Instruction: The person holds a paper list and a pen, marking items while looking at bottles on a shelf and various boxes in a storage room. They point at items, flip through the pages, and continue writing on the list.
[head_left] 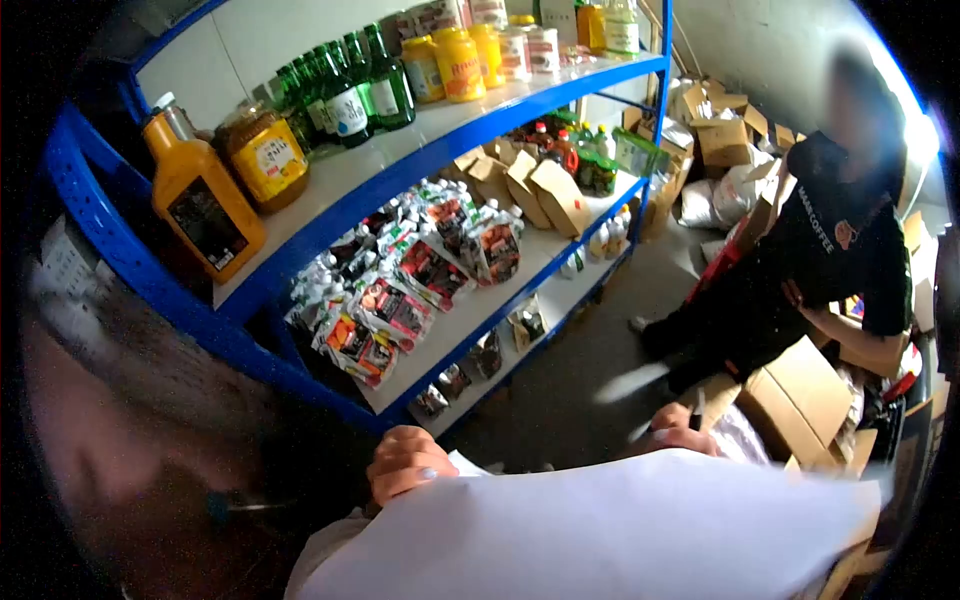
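Observation:
A large white sheet of paper (600, 530) spans the bottom of the view. My left hand (405, 465) is closed on its upper left edge, fingers curled over it. At the upper edge farther right, my right hand (685, 435) is closed too, with a dark pen-like object (697, 412) upright at its fingers. The paper hides the lower part of both hands. Beyond them stands a blue-framed shelf (450, 125) with an orange bottle (205, 195), a yellow-labelled jar (265, 160) and several green bottles (345, 95) on top.
Many printed pouches (395, 305) fill the middle shelf beside open cartons (555, 195). A person in a black T-shirt (835, 220) stands at the right. Cardboard boxes (800, 390) lie near the person, with more boxes (725, 140) and white sacks at the back.

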